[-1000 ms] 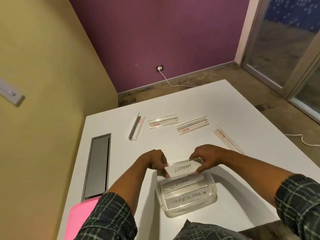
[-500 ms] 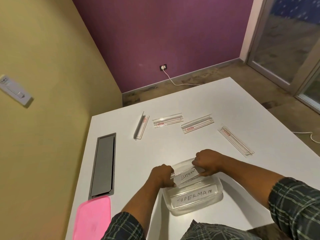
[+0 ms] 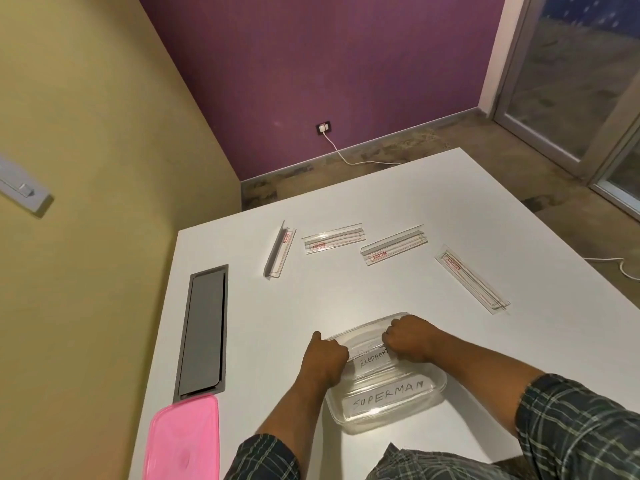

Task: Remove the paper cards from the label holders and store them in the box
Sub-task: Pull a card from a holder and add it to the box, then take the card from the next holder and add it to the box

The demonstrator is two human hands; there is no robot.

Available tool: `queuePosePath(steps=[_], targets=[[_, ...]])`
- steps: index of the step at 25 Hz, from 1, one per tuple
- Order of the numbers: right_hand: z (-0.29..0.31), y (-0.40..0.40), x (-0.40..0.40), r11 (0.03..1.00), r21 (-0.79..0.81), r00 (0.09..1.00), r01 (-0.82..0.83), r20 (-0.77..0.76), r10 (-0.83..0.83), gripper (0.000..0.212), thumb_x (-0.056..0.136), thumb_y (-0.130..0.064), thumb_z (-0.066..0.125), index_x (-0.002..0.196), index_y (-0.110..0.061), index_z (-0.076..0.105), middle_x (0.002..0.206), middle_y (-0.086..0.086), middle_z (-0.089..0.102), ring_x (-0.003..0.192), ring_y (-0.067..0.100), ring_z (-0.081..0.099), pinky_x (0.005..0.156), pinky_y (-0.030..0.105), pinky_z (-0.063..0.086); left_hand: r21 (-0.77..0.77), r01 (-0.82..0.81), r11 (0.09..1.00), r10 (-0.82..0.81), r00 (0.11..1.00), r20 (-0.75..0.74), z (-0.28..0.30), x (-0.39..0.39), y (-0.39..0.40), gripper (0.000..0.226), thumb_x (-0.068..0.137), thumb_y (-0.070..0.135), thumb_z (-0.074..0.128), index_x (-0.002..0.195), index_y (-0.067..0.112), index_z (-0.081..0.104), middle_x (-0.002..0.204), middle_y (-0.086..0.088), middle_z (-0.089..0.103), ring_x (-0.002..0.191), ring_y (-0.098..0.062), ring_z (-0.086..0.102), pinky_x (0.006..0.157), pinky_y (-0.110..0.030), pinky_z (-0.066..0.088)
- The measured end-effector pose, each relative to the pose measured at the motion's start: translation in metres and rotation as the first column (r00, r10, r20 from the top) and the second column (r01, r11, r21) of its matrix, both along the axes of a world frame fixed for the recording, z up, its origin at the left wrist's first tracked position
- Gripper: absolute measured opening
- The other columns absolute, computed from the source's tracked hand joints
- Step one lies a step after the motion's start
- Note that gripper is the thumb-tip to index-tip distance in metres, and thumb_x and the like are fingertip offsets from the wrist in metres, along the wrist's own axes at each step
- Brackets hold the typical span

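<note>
A clear plastic box stands on the white table near its front edge. Inside lies a paper card reading SUPERMAN. A card reading ELEPHANT is held low inside the box, my left hand pinching its left end and my right hand its right end. Several clear label holders lie farther back: one on its edge, two flat in the middle, and one at the right. All appear without cards.
A pink lid lies at the table's front left corner. A grey cable flap is set into the table along its left side. A yellow wall runs close to the left edge. A white cord trails on the floor behind.
Both hands have lowered the ELEPHANT card from above the box's rim down into the box. The camera view has shifted a little.
</note>
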State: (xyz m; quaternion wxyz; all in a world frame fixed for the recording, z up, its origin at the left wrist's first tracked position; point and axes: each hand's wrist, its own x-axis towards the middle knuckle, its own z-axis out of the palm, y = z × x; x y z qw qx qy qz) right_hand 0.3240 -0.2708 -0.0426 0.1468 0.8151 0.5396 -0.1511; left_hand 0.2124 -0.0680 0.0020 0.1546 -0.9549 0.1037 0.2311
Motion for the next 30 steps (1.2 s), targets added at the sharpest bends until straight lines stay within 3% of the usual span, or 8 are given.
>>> queuePosePath(steps=[5, 9, 12, 16, 18, 21, 26, 30], targets=[[-0.013, -0.005, -0.004, 1.0, 0.005, 1.0, 0.005, 0.026, -0.005, 0.016, 0.089, -0.006, 0.056, 0.101, -0.004, 0.066, 0.102, 0.015, 0.071, 0.091, 0.035, 0.066, 0.074, 0.044, 0.055, -0.004, 0.062, 0.998, -0.063, 0.997, -0.047, -0.001, 0.011, -0.01, 0.009, 0.08, 0.012, 0.064, 0.088, 0.013, 0.068, 0.09, -0.011, 0.071, 0.083, -0.03, 0.066, 0.096, -0.042, 0.034], [-0.018, -0.022, -0.002, 0.944, 0.326, 0.996, -0.043, 0.084, 0.017, 0.019, 0.086, -0.035, 0.059, 0.088, -0.017, 0.066, 0.08, -0.002, 0.067, 0.068, 0.022, 0.064, 0.055, 0.032, 0.045, -0.062, 0.225, 0.972, -0.227, 0.973, -0.037, 0.008, 0.034, -0.016, 0.029, 0.091, 0.036, 0.051, 0.078, 0.014, 0.064, 0.084, -0.013, 0.069, 0.074, -0.031, 0.063, 0.088, -0.041, 0.035], [-0.007, -0.038, 0.007, 0.76, 0.649, 0.992, 0.02, 0.082, -0.096, 0.023, 0.097, -0.042, 0.056, 0.097, -0.023, 0.07, 0.088, -0.007, 0.07, 0.074, 0.018, 0.061, 0.055, 0.032, 0.046, -0.142, 0.324, 0.935, -0.306, 0.943, 0.135, 0.024, 0.062, -0.025, 0.039, 0.095, 0.038, 0.039, 0.066, 0.016, 0.052, 0.071, -0.011, 0.067, 0.058, -0.028, 0.053, 0.079, -0.038, 0.037], [0.021, -0.073, 0.039, 0.504, 0.809, 0.89, 0.301, -0.049, -0.453, 0.006, 0.088, -0.031, 0.07, 0.089, -0.029, 0.075, 0.08, -0.009, 0.073, 0.069, 0.015, 0.067, 0.054, 0.026, 0.046, -0.318, 0.285, 0.904, -0.18, 0.93, 0.319, 0.031, 0.112, -0.065, 0.041, 0.095, 0.04, 0.041, 0.066, 0.016, 0.057, 0.065, -0.004, 0.064, 0.054, -0.023, 0.055, 0.074, -0.034, 0.044], [0.024, -0.099, 0.055, 0.393, 0.798, 0.76, 0.457, -0.121, -0.638, 0.012, 0.087, -0.031, 0.065, 0.093, -0.031, 0.076, 0.082, -0.009, 0.074, 0.073, 0.017, 0.071, 0.054, 0.026, 0.05, -0.344, 0.276, 0.898, -0.176, 0.939, 0.294, 0.032, 0.14, -0.094, 0.035, 0.094, 0.038, 0.045, 0.077, 0.014, 0.065, 0.075, -0.006, 0.067, 0.066, -0.027, 0.063, 0.076, -0.036, 0.047], [0.022, -0.137, 0.07, 0.351, 0.713, 0.595, 0.607, -0.115, -0.795, 0.033, 0.09, -0.029, 0.056, 0.119, -0.025, 0.073, 0.097, -0.002, 0.076, 0.087, 0.024, 0.073, 0.062, 0.035, 0.057, -0.279, 0.343, 0.897, -0.281, 0.929, 0.239, 0.02, 0.169, -0.132, 0.025, 0.087, 0.032, 0.056, 0.096, 0.01, 0.066, 0.091, -0.011, 0.068, 0.083, -0.032, 0.064, 0.077, -0.038, 0.046], [0.013, -0.182, 0.085, 0.306, 0.367, 0.39, 0.879, -0.182, -0.903, 0.067, 0.101, -0.044, 0.047, 0.159, -0.019, 0.023, 0.126, -0.001, 0.065, 0.117, 0.022, 0.061, 0.088, 0.038, 0.053, -0.288, 0.257, 0.923, -0.237, 0.966, 0.101, -0.017, 0.199, -0.17, 0.041, 0.087, 0.031, 0.057, 0.123, 0.011, 0.051, 0.121, -0.009, 0.06, 0.11, -0.032, 0.056, 0.087, -0.04, 0.041], [-0.003, -0.194, 0.082, 0.331, 0.306, 0.384, 0.893, -0.131, -0.914, 0.061, 0.102, -0.05, 0.041, 0.154, -0.019, 0.033, 0.12, -0.001, 0.068, 0.114, 0.023, 0.062, 0.085, 0.036, 0.049, -0.298, 0.152, 0.942, -0.15, 0.988, 0.031, -0.034, 0.22, -0.176, 0.074, 0.091, 0.03, 0.056, 0.155, 0.013, 0.023, 0.158, -0.004, 0.033, 0.131, -0.031, 0.045, 0.099, -0.043, 0.04]])
